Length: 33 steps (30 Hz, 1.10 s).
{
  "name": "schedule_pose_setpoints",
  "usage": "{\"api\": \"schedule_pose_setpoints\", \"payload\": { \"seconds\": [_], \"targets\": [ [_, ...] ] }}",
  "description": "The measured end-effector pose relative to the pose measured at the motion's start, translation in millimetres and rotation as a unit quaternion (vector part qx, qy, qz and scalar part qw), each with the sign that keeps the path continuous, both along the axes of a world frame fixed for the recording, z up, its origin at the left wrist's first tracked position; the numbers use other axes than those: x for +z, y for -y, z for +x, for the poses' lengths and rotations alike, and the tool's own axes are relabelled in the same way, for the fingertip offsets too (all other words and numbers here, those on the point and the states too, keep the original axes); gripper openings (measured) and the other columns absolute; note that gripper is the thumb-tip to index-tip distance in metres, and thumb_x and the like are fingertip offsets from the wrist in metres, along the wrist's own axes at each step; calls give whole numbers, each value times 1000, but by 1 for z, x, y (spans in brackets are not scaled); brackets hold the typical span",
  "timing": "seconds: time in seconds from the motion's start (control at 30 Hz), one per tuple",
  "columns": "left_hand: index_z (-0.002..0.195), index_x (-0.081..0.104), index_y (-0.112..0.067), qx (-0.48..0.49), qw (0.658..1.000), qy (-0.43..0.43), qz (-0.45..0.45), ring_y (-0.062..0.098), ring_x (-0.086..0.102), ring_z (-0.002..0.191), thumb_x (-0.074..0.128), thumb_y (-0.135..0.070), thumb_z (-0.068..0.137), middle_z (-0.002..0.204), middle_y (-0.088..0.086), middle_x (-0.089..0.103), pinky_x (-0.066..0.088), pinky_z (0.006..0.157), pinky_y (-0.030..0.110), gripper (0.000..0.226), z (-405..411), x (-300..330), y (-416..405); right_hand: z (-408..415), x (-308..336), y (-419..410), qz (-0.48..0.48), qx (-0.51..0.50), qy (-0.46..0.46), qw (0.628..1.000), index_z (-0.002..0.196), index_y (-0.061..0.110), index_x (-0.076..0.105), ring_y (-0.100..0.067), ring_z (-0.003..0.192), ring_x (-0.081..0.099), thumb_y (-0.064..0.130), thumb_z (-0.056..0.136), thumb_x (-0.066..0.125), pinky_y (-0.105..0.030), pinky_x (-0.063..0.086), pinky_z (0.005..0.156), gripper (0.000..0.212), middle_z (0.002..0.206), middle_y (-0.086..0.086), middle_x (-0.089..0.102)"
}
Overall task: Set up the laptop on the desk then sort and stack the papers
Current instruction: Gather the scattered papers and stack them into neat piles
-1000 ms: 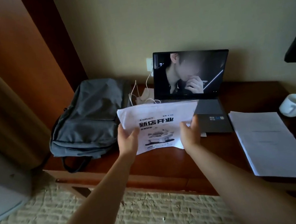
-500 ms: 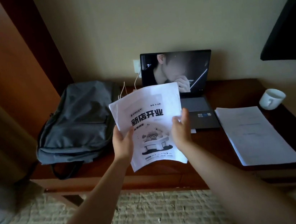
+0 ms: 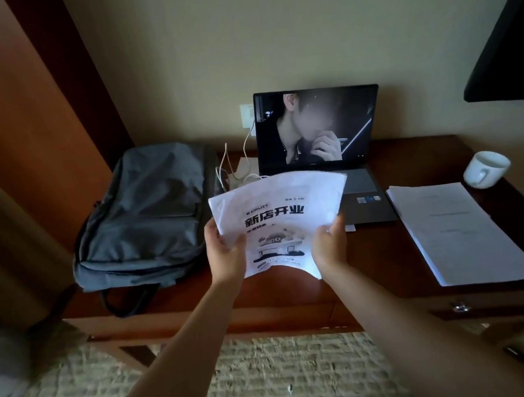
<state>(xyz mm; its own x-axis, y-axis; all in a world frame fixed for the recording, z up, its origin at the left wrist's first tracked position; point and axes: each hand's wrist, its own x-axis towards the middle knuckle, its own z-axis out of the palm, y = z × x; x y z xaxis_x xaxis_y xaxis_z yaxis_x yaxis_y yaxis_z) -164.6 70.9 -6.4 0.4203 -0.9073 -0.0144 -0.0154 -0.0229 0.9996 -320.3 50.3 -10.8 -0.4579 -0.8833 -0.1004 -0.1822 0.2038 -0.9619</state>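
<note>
Far left, a grey fabric backpack lies flat on the dark wooden desk. The left hand pinches one edge of the white printed flyer sheets, the right hand grips the other, held above the desk before the open dark laptop. They bow; a loose grip could spill them. Right, the white paper stack overhangs the desk edge and could slide, near a white ceramic mug.

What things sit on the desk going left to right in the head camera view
Backpack → white charger cables → laptop → stack of papers → white mug.
</note>
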Motion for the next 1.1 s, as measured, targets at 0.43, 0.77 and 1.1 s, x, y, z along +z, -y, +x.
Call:
{"api": "schedule_pose_setpoints", "payload": {
  "seconds": [0.43,0.77,1.1],
  "targets": [
    [119,49,-9,-29,992,61,105,24,61,94,40,-17,98,104,8,62,51,78,36,24,-15,-34,-1,-2,-27,-9,54,4,-88,995,142,4,34,-29,132,43,2,100,29,-31,35,106,43,145,-14,42],
    [125,44,-8,-115,979,96,136,24,59,101,37,-9,100,117,12,59,50,68,23,27,-104,-23,1,-79,-22,-14,51,-49,-155,985,144,5,32,-28,134,41,7,101,32,-31,38,104,43,146,-12,41],
    [136,35,-15,-170,960,78,207,19,52,99,31,11,89,121,7,54,50,81,35,54,-282,-12,28,-267,-39,8,96,-89,-230,964,133,8,43,-34,116,56,5,91,48,-44,55,87,42,129,-14,56]
  ]
}}
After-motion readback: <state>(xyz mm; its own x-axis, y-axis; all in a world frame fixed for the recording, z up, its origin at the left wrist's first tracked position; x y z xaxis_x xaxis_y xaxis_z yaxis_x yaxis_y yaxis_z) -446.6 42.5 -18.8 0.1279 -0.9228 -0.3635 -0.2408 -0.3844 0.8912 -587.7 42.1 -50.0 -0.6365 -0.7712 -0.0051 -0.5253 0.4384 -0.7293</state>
